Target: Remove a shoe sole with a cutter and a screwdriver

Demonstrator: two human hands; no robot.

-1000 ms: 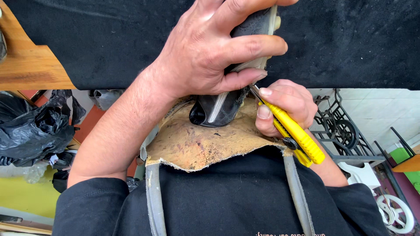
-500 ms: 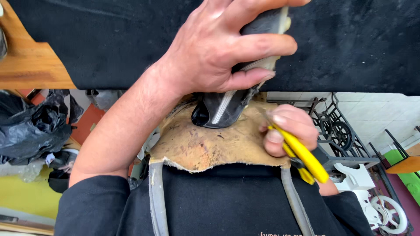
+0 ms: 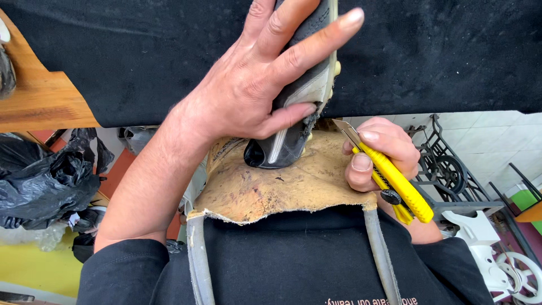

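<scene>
Two hands busy: left hand (image 3: pixel 254 90) clamped round a black shoe (image 3: pixel 299 96), heel pressed on a worn tan leather apron pad (image 3: pixel 265 189) at the chest; right hand (image 3: pixel 375 152) closed on a yellow utility knife (image 3: pixel 392 181), blade tip just beside the sole edge. To do well: keep shoe pinned, shallow cuts along the pale sole rim, fingers off the blade path. Shoe rubbery and smooth, pad rough, scarred, ragged-edged, black felt table (image 3: pixel 141 51) beyond

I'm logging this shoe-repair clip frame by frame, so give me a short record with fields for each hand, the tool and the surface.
left hand: grips a black shoe, heel end pressed down on the leather pad
right hand: holds a yellow utility knife, blade out, tip beside the shoe
surface: worn tan leather pad on the person's chest
background: black cloth
</scene>
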